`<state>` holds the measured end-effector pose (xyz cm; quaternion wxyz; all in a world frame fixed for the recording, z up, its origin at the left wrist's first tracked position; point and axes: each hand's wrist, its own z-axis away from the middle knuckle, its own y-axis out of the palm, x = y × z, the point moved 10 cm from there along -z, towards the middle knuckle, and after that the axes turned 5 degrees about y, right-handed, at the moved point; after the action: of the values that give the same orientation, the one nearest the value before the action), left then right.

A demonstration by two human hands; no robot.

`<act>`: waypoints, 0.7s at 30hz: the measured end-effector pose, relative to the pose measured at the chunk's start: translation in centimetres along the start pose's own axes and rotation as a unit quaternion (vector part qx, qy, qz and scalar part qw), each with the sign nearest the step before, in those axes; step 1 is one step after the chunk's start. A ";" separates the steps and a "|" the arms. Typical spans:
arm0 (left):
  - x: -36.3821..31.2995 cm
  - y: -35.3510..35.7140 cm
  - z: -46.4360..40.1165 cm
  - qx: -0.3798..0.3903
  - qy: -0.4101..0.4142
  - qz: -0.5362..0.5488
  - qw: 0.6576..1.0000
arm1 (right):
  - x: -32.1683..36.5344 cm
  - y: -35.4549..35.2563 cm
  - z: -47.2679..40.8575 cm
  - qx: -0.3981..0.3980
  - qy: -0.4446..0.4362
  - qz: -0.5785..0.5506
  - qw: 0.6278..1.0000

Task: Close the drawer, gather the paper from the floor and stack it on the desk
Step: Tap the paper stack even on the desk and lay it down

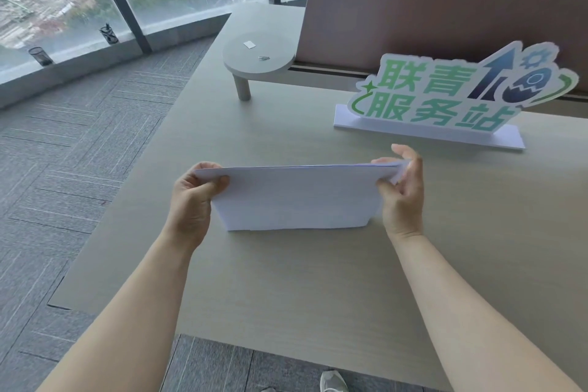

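Note:
A stack of white paper [299, 197] stands upright on its long bottom edge on the pale wooden desk [318, 289]. My left hand [194, 200] grips the stack's left end, thumb in front. My right hand [402, 191] pinches the stack's right upper corner, fingers spread behind it. The sheets look roughly aligned. No drawer shows in this view, and the visible floor holds no paper.
A green and white cut-out sign [445, 95] on a white base stands behind the paper. A small round shelf [257, 56] with a paper scrap and a clip sits at the back. Grey carpet [73, 143] lies left of the desk. A shoe [332, 380] shows below the desk edge.

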<state>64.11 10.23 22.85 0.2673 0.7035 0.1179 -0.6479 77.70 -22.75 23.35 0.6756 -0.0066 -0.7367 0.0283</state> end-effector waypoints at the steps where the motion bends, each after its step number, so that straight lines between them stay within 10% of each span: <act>1: 0.1 -0.1 -0.1 0.000 -0.003 0.005 1.000 | -0.5 0.2 -0.1 0.007 0.020 -0.001 1.000; 21: 1.2 0.1 1.3 -0.017 0.015 -0.084 0.996 | 1.0 0.3 2.5 -0.032 -0.042 0.042 0.998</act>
<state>63.20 9.25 21.66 0.2226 0.6959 0.1915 -0.6554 75.07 -22.53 24.10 0.6417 -0.0584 -0.7640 0.0333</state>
